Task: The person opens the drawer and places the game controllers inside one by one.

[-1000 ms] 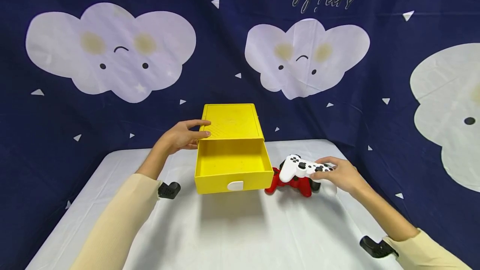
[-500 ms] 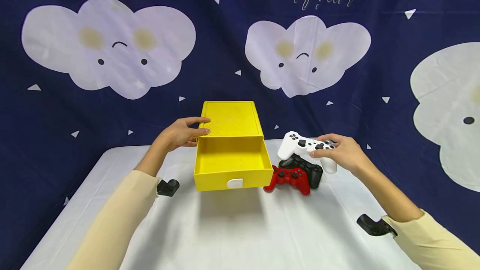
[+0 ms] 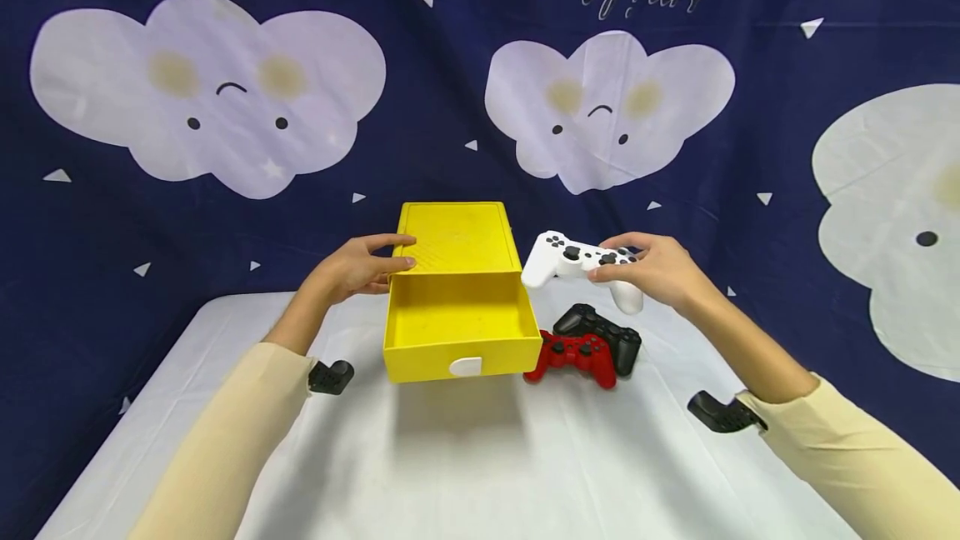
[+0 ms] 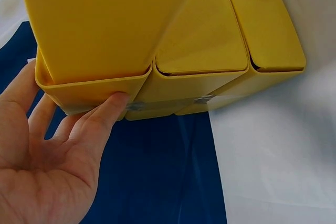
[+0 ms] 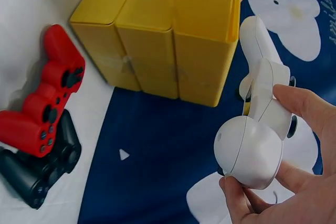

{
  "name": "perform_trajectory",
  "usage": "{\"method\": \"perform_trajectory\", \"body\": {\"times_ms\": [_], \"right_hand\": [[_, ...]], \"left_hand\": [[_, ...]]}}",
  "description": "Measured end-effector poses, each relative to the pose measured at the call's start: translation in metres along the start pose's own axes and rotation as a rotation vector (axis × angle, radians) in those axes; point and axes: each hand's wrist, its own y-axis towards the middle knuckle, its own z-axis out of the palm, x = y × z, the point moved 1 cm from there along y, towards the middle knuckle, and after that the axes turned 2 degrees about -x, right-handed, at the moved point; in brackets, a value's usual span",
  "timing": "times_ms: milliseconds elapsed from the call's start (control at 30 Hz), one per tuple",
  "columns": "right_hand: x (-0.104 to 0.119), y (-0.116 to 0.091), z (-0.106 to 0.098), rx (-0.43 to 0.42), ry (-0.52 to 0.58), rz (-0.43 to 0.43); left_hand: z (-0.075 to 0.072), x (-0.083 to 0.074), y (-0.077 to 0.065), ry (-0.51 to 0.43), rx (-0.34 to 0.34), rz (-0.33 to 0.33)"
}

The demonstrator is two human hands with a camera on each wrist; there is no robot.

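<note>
White gamepad lifted off the pile, now beside the open drawer

The right hand (image 3: 656,269) grips the white plastic game controller (image 3: 573,261) at centre frame, risen from the red controller (image 3: 573,354) and black controller (image 3: 603,332) below; it looks bound for the yellow plastic drawer box (image 3: 457,298), which the open left hand (image 3: 352,269) steadies with straight fingers.
</note>
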Motion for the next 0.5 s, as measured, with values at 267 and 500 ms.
{"method": "perform_trajectory", "body": {"times_ms": [267, 500], "right_hand": [[0.026, 0.003, 0.01, 0.014, 0.032, -0.042], [0.051, 0.0, 0.028, 0.05, 0.089, -0.108]], "left_hand": [[0.0, 0.001, -0.001, -0.004, 0.001, 0.001], [-0.001, -0.001, -0.004, -0.02, 0.004, -0.015]]}}
